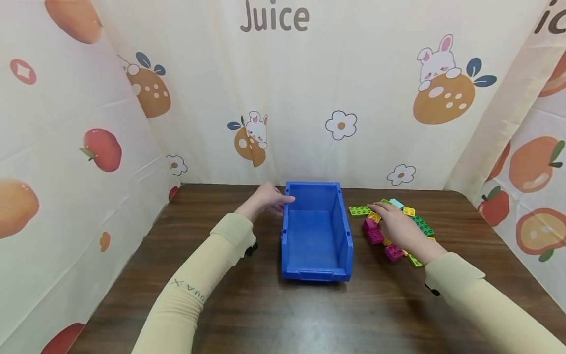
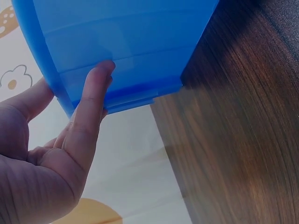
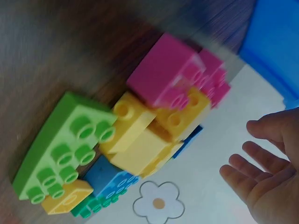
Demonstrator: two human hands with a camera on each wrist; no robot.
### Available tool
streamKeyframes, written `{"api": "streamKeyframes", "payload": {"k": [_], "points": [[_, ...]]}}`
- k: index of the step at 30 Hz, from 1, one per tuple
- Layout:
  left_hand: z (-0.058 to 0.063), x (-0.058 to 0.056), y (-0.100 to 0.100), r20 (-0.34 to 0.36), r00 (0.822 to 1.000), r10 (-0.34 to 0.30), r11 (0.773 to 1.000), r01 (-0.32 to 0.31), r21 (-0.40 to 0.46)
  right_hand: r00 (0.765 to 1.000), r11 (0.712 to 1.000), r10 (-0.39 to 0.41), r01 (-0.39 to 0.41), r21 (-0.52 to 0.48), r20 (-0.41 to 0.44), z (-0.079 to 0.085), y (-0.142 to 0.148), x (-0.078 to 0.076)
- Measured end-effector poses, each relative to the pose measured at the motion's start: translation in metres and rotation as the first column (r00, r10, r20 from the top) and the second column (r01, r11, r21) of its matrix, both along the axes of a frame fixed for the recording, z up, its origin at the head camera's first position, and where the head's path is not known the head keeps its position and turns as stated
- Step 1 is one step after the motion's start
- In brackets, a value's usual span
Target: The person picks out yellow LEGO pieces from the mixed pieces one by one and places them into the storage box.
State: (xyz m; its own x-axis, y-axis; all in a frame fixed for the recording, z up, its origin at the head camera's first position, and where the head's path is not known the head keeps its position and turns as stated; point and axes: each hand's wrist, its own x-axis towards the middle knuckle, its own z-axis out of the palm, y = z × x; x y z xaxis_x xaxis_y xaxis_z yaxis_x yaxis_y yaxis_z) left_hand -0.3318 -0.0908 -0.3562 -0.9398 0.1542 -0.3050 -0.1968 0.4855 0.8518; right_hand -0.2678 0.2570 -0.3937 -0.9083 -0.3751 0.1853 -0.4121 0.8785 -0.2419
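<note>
The bin (image 1: 311,241) is smooth plastic, bricks (image 3: 140,150) perhaps glossy.

Before you stretches a dark brown, wood-grained tabletop (image 1: 309,319) with a slight shine. On it you have a blue bin (image 1: 316,275), its low end facing you, and, near its right side, a loose heap of colorful toy blocks (image 1: 375,237).

Brown table (image 1: 247,314), pale curtain (image 1: 300,78) (fruit-patterned)

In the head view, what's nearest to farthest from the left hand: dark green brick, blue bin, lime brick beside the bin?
1. Blue bin: left hand holds its left rim.
2. Lime brick: just right of the bin.
3. Dark green brick: farther right.
</note>
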Motion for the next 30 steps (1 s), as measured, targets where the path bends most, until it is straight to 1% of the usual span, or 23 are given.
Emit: {"api": "streamKeyframes", "payload": {"k": [3, 11, 16, 19, 24, 30], "points": [[0.001, 0.000, 0.001, -0.003, 1.000, 0.003, 1.000, -0.003, 0.003, 1.000, 1.000, 0.009, -0.010, 0.022, 0.018, -0.002, 0.005, -0.008], [0.001, 0.000, 0.003, 0.004, 1.000, 0.007, 1.000, -0.007, 0.031, 0.993, 0.996, 0.065, -0.071, 0.060, 0.095, -0.010, 0.014, -0.025], [0.000, 0.003, 0.002, 0.001, 1.000, 0.025, 1.000, -0.025, 0.002, 0.991, 0.991, 0.091, -0.100, 0.094, 0.095, -0.018, 0.014, -0.031], [-0.002, 0.005, 0.003, -0.002, 1.000, 0.024, 1.000, -0.024, -0.005, 0.991, 0.988, 0.099, -0.109, 0.113, 0.087, -0.021, 0.014, -0.034], [-0.003, 0.005, 0.002, -0.013, 1.000, 0.021, 1.000, -0.021, 0.001, 0.993, 0.985, 0.096, -0.105, 0.134, 0.075, -0.022, 0.012, -0.037], [-0.002, 0.006, 0.000, -0.019, 1.000, 0.020, 1.000, -0.020, 0.013, 0.994, 0.980, 0.093, -0.103, 0.170, 0.064, -0.022, 0.010, -0.043]]}}
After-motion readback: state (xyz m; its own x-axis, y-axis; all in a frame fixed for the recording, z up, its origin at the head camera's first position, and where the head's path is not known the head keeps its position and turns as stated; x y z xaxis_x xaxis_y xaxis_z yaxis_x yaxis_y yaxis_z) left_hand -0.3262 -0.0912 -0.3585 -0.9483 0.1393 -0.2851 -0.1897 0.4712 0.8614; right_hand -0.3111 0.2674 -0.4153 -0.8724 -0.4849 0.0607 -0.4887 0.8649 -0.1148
